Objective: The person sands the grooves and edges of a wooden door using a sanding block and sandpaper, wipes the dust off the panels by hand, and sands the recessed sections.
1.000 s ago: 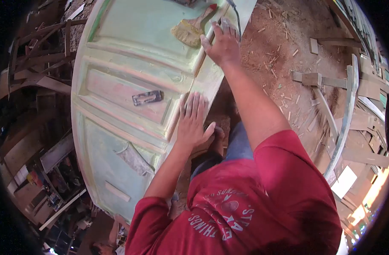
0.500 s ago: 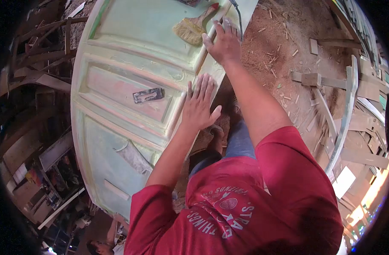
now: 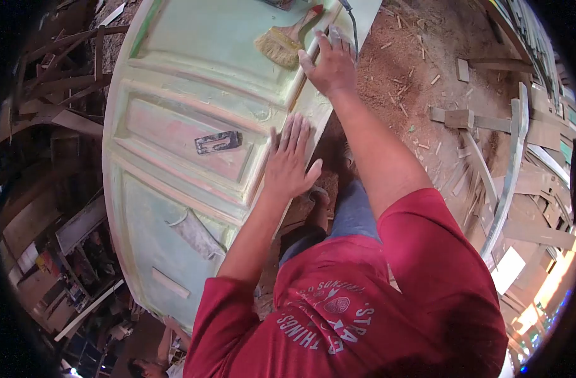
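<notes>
A large pale green panelled board (image 3: 193,41) with raised mouldings and a curved far edge lies before me. My left hand (image 3: 289,160) rests palm down on its near border, fingers stretched out, thumb apart. Farther up the same border, my right hand (image 3: 332,66) lies with spread fingers, its thumb near a wide brush (image 3: 280,47) with a red-tipped handle. A dark sanding block (image 3: 218,143) sits on the pinkish middle panel, left of my left hand. Nearer me are a crumpled grey sheet (image 3: 197,234) and a small flat strip (image 3: 171,282). Both hands hold nothing.
A dark cable (image 3: 353,24) runs over the board's upper right edge. Wood scraps litter the reddish floor (image 3: 404,82), with a long curved timber (image 3: 511,167) at the right. Stacked wood stands at the left. Another person (image 3: 150,367) is partly visible at the bottom left.
My left hand has slid up along the board's border, then slightly back toward me. My right hand has stayed almost in place near the brush.
</notes>
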`<state>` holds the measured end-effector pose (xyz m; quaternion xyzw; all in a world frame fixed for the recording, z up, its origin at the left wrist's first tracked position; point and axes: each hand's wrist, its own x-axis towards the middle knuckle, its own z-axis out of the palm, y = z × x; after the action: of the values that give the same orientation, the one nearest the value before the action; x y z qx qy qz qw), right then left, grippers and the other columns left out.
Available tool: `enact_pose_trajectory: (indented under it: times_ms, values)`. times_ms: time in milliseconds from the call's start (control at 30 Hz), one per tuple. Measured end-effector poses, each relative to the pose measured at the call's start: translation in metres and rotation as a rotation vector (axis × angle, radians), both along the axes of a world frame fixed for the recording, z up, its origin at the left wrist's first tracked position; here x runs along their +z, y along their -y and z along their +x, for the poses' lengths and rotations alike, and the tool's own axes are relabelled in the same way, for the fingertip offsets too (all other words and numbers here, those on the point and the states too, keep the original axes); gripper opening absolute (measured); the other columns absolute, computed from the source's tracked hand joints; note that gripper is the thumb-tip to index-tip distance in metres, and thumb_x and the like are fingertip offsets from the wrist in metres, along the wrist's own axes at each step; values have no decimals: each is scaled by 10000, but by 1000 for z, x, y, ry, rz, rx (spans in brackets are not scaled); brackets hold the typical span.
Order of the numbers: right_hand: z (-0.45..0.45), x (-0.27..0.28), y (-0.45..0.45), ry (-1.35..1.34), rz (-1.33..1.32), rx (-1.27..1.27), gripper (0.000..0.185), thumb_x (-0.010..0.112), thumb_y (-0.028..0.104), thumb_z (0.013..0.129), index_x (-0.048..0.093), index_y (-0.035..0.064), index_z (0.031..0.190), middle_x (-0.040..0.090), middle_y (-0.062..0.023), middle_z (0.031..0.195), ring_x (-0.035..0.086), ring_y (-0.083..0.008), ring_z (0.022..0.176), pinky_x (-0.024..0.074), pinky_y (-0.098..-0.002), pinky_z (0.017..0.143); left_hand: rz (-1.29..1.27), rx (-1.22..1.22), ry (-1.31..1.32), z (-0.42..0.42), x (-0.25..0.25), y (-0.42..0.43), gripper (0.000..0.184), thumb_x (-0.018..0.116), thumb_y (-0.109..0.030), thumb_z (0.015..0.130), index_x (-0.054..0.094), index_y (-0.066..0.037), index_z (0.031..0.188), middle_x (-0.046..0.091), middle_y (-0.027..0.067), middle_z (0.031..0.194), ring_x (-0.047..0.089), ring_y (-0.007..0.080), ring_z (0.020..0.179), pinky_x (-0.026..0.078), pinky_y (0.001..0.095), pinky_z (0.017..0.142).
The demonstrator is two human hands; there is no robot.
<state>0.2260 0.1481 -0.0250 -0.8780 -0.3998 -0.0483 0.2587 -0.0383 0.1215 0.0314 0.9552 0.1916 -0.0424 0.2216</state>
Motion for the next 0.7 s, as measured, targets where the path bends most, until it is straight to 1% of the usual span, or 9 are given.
enact_pose_trajectory:
  times_ms: [67, 100, 167, 200, 333, 400, 500, 600, 700]
  values:
    - [0, 1, 1, 3, -11, -4, 720, 680, 555, 986, 575, 140, 1565, 510, -256, 1644, 417, -424, 1574, 315, -543, 1317, -46, 12, -34, -36, 0, 13, 1083, 648, -553, 945, 229, 54, 1738, 209, 277, 1822, 147, 417, 1716, 30, 643, 1375]
    - [-1, 2, 0, 3, -16, -8, 718, 683, 554, 985, 576, 140, 1562, 510, -256, 1644, 418, -425, 1572, 317, -544, 1316, -47, 7, 12, -49, 6, 18, 1091, 657, -550, 935, 235, 61, 1734, 223, 283, 1816, 151, 439, 1710, 36, 646, 1374]
    - [4, 4, -1, -5, -8, -16, 717, 680, 557, 989, 573, 147, 1566, 500, -255, 1657, 411, -422, 1580, 311, -541, 1319, -48, 11, 13, -48, -2, 18, 1096, 664, -548, 927, 241, 64, 1730, 235, 286, 1811, 155, 450, 1706, 44, 650, 1372]
    - [-2, 3, 1, -18, -11, -11, 716, 678, 559, 990, 571, 150, 1568, 495, -255, 1664, 407, -421, 1585, 309, -540, 1321, -55, 22, 5, -47, 1, 21, 1098, 668, -548, 923, 243, 65, 1729, 241, 287, 1809, 157, 455, 1705, 48, 652, 1372]
    - [-1, 1, 1, 14, 0, 0, 719, 679, 558, 989, 569, 160, 1578, 500, -246, 1658, 415, -415, 1579, 309, -541, 1319, -10, 13, 28, 10, 2, 0, 1101, 679, -538, 917, 244, 72, 1724, 238, 302, 1803, 156, 453, 1706, 59, 644, 1377]
    - [0, -2, 0, 29, 3, -2, 718, 682, 556, 984, 573, 159, 1573, 511, -240, 1644, 425, -413, 1570, 315, -542, 1313, -33, 24, 33, -5, 5, 6, 1101, 676, -541, 919, 245, 74, 1724, 243, 305, 1799, 161, 454, 1704, 60, 642, 1378]
    - [-1, -2, 0, 20, 12, -7, 714, 683, 555, 982, 582, 154, 1564, 523, -240, 1629, 431, -411, 1565, 324, -547, 1307, -81, 41, 20, -51, 10, 23, 1115, 681, -551, 912, 245, 73, 1726, 249, 305, 1798, 170, 457, 1703, 72, 654, 1369]
    - [-1, -1, 1, 31, 7, -3, 709, 685, 552, 982, 589, 145, 1555, 525, -242, 1626, 427, -410, 1568, 327, -551, 1304, -41, 38, 11, -43, -1, 22, 1120, 680, -564, 910, 246, 66, 1729, 254, 299, 1799, 177, 451, 1703, 74, 657, 1366]
    - [-4, 2, 0, 24, 20, 1, 699, 693, 547, 980, 603, 131, 1535, 530, -246, 1620, 431, -418, 1562, 332, -556, 1299, 0, 61, 37, 5, -4, -1, 1105, 661, -571, 921, 240, 40, 1740, 241, 282, 1810, 176, 433, 1708, 66, 658, 1365]
